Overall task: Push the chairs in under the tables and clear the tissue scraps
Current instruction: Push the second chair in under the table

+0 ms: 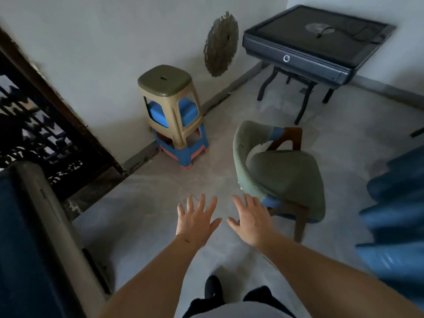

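A green upholstered chair (284, 177) with brown wooden legs stands out on the grey floor, a step away from the dark square table (296, 55) at the upper right. My left hand (197, 219) is stretched forward with fingers spread, holding nothing, over bare floor. To its right, my right hand (250, 216) is also spread and empty, just left of the chair's near edge and not touching it. No tissue scraps show in this view.
A stack of plastic stools (172, 113) stands against the white wall on the left. A round woven fan (221, 43) hangs on that wall. A dark table edge (34, 226) fills the lower left, blue fabric (399, 214) the right, and a dark carved railing (41, 131) the left.
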